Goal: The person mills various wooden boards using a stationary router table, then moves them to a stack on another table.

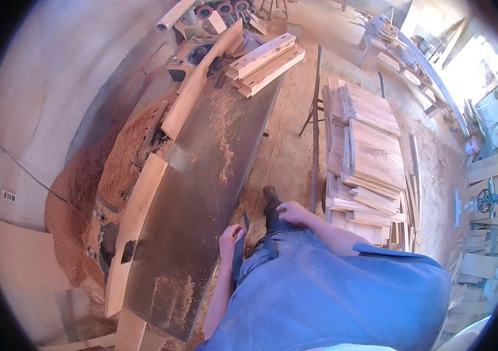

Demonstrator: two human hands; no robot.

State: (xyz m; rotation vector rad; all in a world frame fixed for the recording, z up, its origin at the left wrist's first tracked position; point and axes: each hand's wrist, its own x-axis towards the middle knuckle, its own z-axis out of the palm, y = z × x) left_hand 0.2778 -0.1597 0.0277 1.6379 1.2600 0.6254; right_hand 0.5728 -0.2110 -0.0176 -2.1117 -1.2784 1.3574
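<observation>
Hands [231, 238] hover beside the dark table [187, 234] running lengthwise ahead.

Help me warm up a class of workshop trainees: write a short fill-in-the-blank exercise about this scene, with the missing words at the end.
1. The person's shirt is coloured ____.
2. The hand nearer the dark tabletop is the person's ____ one.
3. In the picture, the stacked panels lie to the ____ of the dark tabletop.
4. The slotted pieces at the tabletop's far end are made of ____.

Missing words: blue; left; right; wood.
</observation>
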